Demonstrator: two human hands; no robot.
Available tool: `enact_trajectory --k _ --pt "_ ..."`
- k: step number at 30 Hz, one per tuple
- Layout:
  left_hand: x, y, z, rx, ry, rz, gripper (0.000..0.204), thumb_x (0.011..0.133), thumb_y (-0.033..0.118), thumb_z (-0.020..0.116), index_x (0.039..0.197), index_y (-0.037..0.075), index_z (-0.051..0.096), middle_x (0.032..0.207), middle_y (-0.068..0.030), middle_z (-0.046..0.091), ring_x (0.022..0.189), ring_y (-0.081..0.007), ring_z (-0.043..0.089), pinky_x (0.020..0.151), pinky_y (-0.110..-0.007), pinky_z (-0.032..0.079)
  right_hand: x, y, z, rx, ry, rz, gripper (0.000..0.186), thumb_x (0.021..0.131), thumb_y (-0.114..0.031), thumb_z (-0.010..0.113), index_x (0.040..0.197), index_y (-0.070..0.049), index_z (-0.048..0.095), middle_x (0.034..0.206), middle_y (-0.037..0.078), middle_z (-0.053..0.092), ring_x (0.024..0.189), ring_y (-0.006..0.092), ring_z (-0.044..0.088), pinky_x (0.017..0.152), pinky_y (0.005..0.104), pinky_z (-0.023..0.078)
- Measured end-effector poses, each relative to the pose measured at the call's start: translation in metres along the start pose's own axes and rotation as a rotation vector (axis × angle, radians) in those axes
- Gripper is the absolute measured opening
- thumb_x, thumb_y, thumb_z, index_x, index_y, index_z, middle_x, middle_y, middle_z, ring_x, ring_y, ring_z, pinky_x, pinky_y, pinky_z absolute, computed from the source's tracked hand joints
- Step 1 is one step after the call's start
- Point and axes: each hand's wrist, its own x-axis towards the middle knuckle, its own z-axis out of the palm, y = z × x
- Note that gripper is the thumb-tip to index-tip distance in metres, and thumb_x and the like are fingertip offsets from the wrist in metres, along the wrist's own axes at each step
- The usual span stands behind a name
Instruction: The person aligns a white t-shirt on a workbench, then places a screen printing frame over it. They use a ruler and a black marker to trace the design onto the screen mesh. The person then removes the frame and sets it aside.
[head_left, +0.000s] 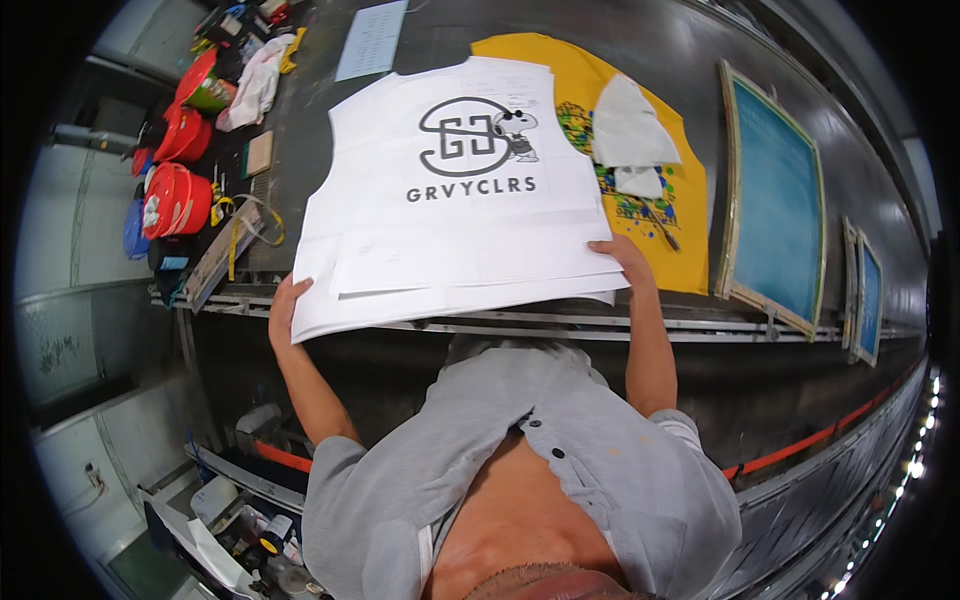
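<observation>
A white sleeveless shirt with a dark printed emblem and a small cartoon figure is held spread flat above the near edge of the table. It looks smooth and stiff, with pale sheets layered under its lower hem.

The left hand grips the shirt's lower left corner, fingers hidden beneath the fabric, thumb side along the edge. The right hand holds the lower right edge, fingers curled over it. Both forearms rise from the lower frame, elbows bent.

Right of the shirt, a yellow shirt lies flat on the table, bearing a multicoloured print and two white pieces. Further right lie wood-framed screens with teal mesh. Left of the shirt stand red buckets and a crumpled white rag. The table surface is dark, glossy metal.
</observation>
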Motion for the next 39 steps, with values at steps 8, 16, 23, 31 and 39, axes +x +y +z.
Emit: enact_trajectory --k 8,16,23,31,39 --pt "-0.080 -0.073 0.000 -0.148 0.089 -0.054 0.048 0.086 0.014 0.065 0.128 -0.004 0.053 0.115 -0.0156 0.064 0.101 -0.0268 0.065 0.089 -0.040 0.053 0.022 0.061 -0.017 -0.097 0.019 0.072 0.068 0.074 -0.028 0.082 0.122 0.011 0.055 0.112 0.020 0.064 0.095 0.0268 0.063 0.077 0.0362 0.051" --pt "-0.101 0.068 0.140 -0.041 0.012 0.225 0.054 0.081 0.013 0.071 0.128 -0.004 0.052 0.112 -0.0147 0.065 0.094 -0.0233 0.064 0.088 -0.033 0.050 -0.003 -0.004 0.004 -0.062 -0.020 -0.016 0.051 0.077 -0.005 0.073 0.125 0.004 0.061 0.107 0.015 0.068 0.092 0.0240 0.068 0.082 0.0351 0.054" --pt "-0.120 0.124 0.232 0.223 -0.129 0.168 0.051 0.079 0.008 0.067 0.126 -0.006 0.055 0.109 -0.0108 0.066 0.096 -0.0173 0.063 0.088 -0.030 0.049 -0.018 0.009 0.063 -0.547 0.046 -0.477 0.036 0.077 -0.017 0.069 0.106 0.003 0.065 0.100 0.025 0.066 0.097 0.0380 0.062 0.086 0.0436 0.049" --pt "-0.125 0.034 0.070 0.140 0.202 0.041 0.048 0.081 0.012 0.068 0.124 -0.005 0.057 0.108 -0.0094 0.068 0.093 -0.0162 0.065 0.087 -0.029 0.050 -0.023 0.006 0.007 0.017 0.019 -0.137 0.045 0.076 0.000 0.066 0.120 0.006 0.061 0.103 0.013 0.070 0.089 0.0215 0.067 0.082 0.0348 0.053" --pt "-0.125 -0.032 0.078 0.034 0.227 -0.026 0.042 0.083 0.008 0.068 0.122 -0.004 0.061 0.107 -0.0104 0.069 0.091 -0.0180 0.067 0.083 -0.030 0.053 -0.015 0.013 -0.017 -0.076 0.037 -0.090 0.047 0.080 -0.008 0.070 0.122 0.009 0.058 0.109 0.016 0.067 0.096 0.0216 0.065 0.085 0.0332 0.052"
